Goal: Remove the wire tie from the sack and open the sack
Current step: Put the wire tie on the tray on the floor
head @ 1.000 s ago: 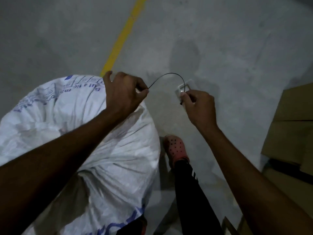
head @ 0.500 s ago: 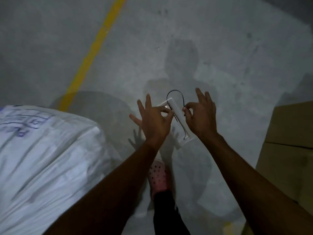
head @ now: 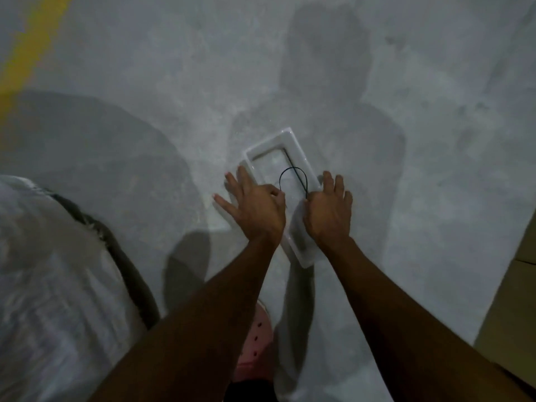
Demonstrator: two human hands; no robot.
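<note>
The left hand (head: 255,207) pinches one end of the black wire tie (head: 293,177) between thumb and forefinger, its other fingers fanned out and up; the right hand (head: 327,211) pinches the other end the same way, spare fingers lifted. Between the two pinches the wire arches up in a narrow loop, clear of the sack, so the tie looks to be off and the step in hand reads as putting it down. Both hands hover just over a shallow white rectangular tray (head: 301,158) lying on the grey concrete floor (head: 406,82), with the loop above the tray's open hollow. To do this well, lower the wire so the loop sits inside the rim before letting go, and release both ends together; a springy wire let go from one end may flick out onto the floor. Both forearms reach forward and down, nearly parallel, wrists close together and backs of the hands to the camera. The white woven sack (head: 52,280) stands well apart at the left, blurred; a dark band along its upper edge may be its mouth, though whether it is open I cannot tell. A pink clog (head: 255,338) shows below the arms, cardboard (head: 510,300) at the right edge and a yellow floor line (head: 29,47) at the upper left.
</note>
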